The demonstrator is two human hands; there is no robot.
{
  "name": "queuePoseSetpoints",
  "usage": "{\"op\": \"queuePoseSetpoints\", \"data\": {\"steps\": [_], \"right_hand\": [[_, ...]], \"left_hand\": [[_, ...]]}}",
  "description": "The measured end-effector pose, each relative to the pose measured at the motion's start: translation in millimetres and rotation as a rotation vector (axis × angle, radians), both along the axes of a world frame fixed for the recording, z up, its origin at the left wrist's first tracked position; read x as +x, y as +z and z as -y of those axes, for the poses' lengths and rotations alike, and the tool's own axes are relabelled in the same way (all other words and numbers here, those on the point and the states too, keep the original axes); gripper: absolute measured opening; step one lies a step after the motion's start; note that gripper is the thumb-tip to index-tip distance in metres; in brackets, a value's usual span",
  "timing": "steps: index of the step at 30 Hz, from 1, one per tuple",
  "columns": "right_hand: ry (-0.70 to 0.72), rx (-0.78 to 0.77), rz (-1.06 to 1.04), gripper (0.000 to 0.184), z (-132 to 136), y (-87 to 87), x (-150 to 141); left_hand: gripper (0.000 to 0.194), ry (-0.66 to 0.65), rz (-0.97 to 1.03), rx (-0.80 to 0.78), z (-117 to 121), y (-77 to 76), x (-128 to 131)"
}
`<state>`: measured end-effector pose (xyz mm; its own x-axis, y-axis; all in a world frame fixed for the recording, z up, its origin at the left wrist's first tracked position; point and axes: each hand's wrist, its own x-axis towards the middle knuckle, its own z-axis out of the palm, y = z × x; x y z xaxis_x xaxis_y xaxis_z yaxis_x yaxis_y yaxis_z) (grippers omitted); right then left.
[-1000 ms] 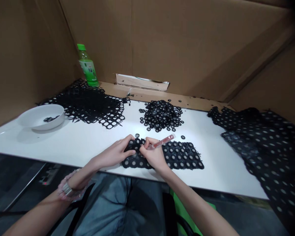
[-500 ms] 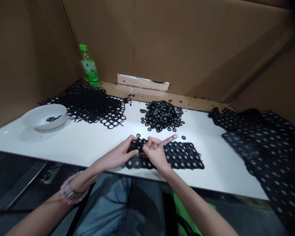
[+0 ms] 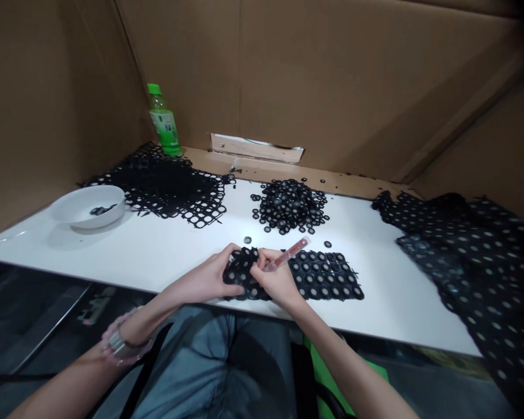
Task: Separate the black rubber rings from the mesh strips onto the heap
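Now the left hand (image 3: 209,279) spreads wider on the black sheet (image 3: 325,278).

The left hand (image 3: 209,279) and right hand (image 3: 280,284) are bare, as are the forearms (image 3: 338,355). A pink, beaded-looking bracelet (image 3: 108,336) and a silvery band (image 3: 119,343), perhaps metal, circle the left wrist. Creased blue-grey trousers (image 3: 207,364), probably denim, cover the legs.
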<state>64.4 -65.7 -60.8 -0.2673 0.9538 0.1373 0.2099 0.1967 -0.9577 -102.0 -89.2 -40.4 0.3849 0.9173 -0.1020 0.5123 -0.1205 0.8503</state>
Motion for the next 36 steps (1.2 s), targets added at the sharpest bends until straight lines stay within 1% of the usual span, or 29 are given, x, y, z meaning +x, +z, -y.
{"op": "queuePoseSetpoints", "data": {"steps": [2, 7, 12, 15, 18, 20, 22, 24, 26, 28, 30, 32, 34, 35, 36], "right_hand": [[0.016, 0.011, 0.012, 0.022, 0.3, 0.0, 0.0], [0.051, 0.004, -0.009, 0.022, 0.8, -0.8, 0.1], [0.059, -0.002, -0.012, 0.023, 1.7, 0.8, -0.7], [0.056, 0.060, 0.045, 0.024, 2.6, 1.8, -2.2], [0.098, 0.138, 0.125, 0.025, 4.4, 0.6, -4.9], [0.127, 0.156, 0.157, 0.025, 5.4, -0.6, -6.2], [0.127, 0.127, 0.119, 0.025, 4.6, -1.0, -5.1], [0.117, 0.016, -0.013, 0.023, 0.2, 0.1, -0.7], [0.062, -0.149, -0.234, 0.023, -9.0, 2.3, 6.4], [-0.058, -0.260, -0.445, 0.025, -22.0, 4.7, 13.3], [-0.206, -0.246, -0.542, 0.026, -36.1, 5.5, 17.0], [-0.292, -0.180, -0.532, 0.028, -48.1, 3.7, 15.9], [-0.307, -0.133, -0.498, 0.028, -55.3, -0.5, 11.3], [-0.302, -0.120, -0.484, 0.027, -56.7, -2.8, 8.5], [-0.290, -0.110, -0.470, 0.027, -56.9, -4.9, 6.0]], "left_hand": [[0.047, 0.005, -0.001, -0.002, 0.6, 1.1, 0.7], [0.044, 0.017, 0.131, -0.057, -1.4, -2.4, 2.8], [0.042, 0.037, 0.190, -0.096, -1.6, -4.8, 4.4], [0.042, 0.062, 0.254, -0.137, -1.1, -10.0, 3.1], [0.043, 0.094, 0.329, -0.176, -1.2, -17.0, 0.5], [0.045, 0.096, 0.343, -0.190, -1.3, -19.9, -0.4], [0.046, 0.086, 0.360, -0.198, -0.8, -19.9, 0.3], [0.045, 0.064, 0.360, -0.191, 0.7, -17.1, 1.7], [0.044, 0.046, 0.268, -0.142, 2.4, -11.2, 1.5], [0.046, 0.019, 0.065, -0.084, 2.6, -1.8, -2.3], [0.045, -0.033, -0.170, -0.044, -0.7, 11.0, -9.0], [0.039, -0.050, -0.386, 0.003, -8.5, 24.8, -14.7], [0.036, 0.054, -0.566, 0.127, -19.2, 35.2, -14.3], [0.034, 0.113, -0.622, 0.210, -24.8, 37.8, -11.1], [0.033, 0.139, -0.648, 0.283, -29.8, 38.3, -6.3]]}}
